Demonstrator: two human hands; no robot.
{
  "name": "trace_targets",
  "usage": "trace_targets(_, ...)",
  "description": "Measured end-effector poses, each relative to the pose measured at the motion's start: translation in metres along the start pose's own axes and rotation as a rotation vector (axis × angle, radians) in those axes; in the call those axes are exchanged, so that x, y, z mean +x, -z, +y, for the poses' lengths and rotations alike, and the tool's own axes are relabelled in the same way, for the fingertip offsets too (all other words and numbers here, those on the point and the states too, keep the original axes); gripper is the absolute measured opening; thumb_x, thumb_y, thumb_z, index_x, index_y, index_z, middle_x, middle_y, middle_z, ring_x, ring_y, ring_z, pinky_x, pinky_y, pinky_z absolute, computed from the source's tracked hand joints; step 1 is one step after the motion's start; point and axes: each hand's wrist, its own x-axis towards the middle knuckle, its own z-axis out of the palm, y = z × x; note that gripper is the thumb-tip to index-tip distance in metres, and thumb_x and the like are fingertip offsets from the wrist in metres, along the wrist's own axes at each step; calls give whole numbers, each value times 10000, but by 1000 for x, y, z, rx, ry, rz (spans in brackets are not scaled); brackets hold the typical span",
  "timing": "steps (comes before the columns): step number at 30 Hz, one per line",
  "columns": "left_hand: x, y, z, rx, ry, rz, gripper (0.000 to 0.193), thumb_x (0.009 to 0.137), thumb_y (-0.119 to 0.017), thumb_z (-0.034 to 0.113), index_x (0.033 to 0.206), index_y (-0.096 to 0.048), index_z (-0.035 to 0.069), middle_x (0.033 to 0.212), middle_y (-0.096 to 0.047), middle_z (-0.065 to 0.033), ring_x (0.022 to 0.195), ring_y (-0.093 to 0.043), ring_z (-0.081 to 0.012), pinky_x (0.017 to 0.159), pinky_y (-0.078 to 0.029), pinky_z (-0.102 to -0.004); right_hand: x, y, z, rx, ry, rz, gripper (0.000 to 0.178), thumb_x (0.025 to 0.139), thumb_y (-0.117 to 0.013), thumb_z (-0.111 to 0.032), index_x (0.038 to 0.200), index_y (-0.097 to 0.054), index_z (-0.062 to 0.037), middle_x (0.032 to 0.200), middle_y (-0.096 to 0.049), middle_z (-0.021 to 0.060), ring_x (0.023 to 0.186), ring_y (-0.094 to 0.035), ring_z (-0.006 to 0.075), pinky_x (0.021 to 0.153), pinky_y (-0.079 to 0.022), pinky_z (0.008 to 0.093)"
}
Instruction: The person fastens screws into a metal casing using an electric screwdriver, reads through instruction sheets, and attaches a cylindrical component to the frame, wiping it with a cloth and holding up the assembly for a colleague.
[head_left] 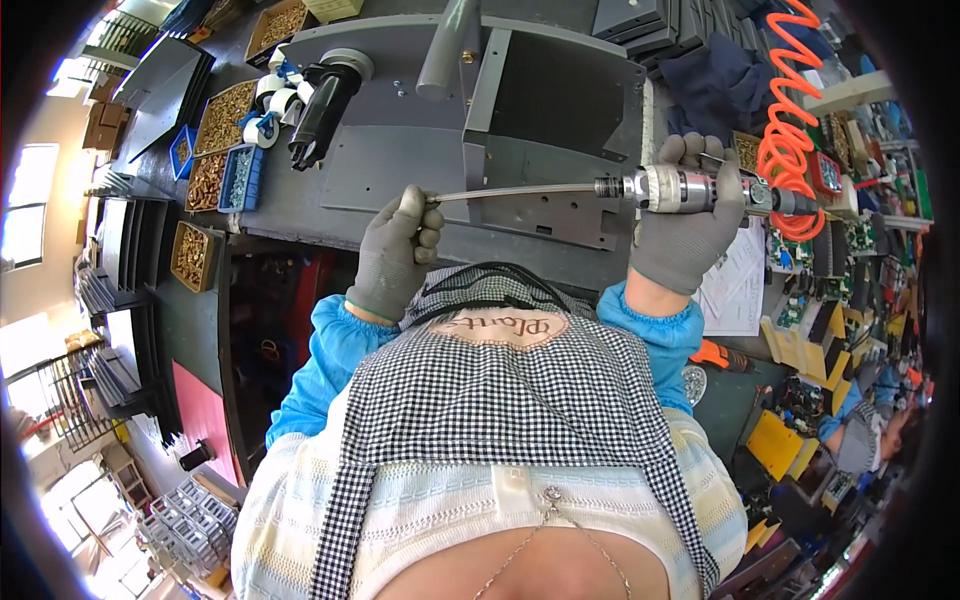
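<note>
Power driver, qty 1, slim cyl. metal body, held approx. horiz. in front of wearer's chest, above near edge of workbench; long thin metal shaft extends from its nose toward wearer's L. R. hand, gry glove: fingers wrapped round driver body, gripping firmly. L. hand, gry glove: thumb & forefinger pinched on far end of shaft, other fingers curled in; whether a small part sits at tip, can't tell. Orange coiled hose, hanging at R., lower loops by rear end of driver. Behind shaft, on bench: large gry panel assy. w/ raised rib & dk. recessed section; gry tube above it, near top edge of view; blk cylinder standing tilted in view, at L. part of panel. Further L.: white round pcs., blue bin of small silvery hardware, brass-col. small parts in trays. R. side: dk. blue cloth behind R. hand; paper sheets just beyond R. wrist; orange-&-blk tool & small round dish nr. R. sleeve. Worn: blk/white check apron, blue sleeve covers. Far R.: co-worker, partly visible, detail blurred. Far L., low: pink sheet.
</note>
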Motion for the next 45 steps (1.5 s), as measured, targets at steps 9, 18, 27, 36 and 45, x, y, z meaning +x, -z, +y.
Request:
trace_targets(9,-17,3,31,-31,33,-52,561,1075,-528,465,1353,-533,-22,1023,-593,-39,833,-498,-92,667,-437,-191,35,6,-2,86,-119,-113,321,898,-701,-204,1145,-606,-22,1077,-645,126,979,-655,299,881,-561,440)
trace_targets(18,22,-20,187,1194,-944,-28,465,994,-653,274,1390,-596,36,1123,-661,-51,801,-487,-77,750,-435,-205,107,16,-77,473,-144,-165,342,857,-702,-224,1143,-615,-57,1020,-666,85,895,-644,246,817,-575,401)
trace_targets(27,168,-206,216,2195,-450,-495,604,941,-682,526,1251,-704,7,1094,-741,-119,944,-684,-204,835,-536,-367,107,81,-120,464,29,-18,363,877,-687,-264,1155,-589,-52,1074,-660,98,940,-629,265,839,-554,436)
trace_targets(36,238,-209,214,2137,436,-683,805,782,-844,560,1306,-655,-21,1044,-689,-98,930,-608,-185,814,-500,-344,98,133,-133,456,179,65,313,891,-678,-172,1141,-548,-37,1081,-629,96,970,-626,226,839,-559,411)
trace_targets(45,234,-197,212,2066,327,-773,633,749,-836,645,776,-633,46,654,-459,26,633,-450,-114,571,-345,-326,101,135,-132,392,138,141,398,886,-722,-157,1228,-565,-29,1110,-647,107,957,-642,246,843,-594,406)
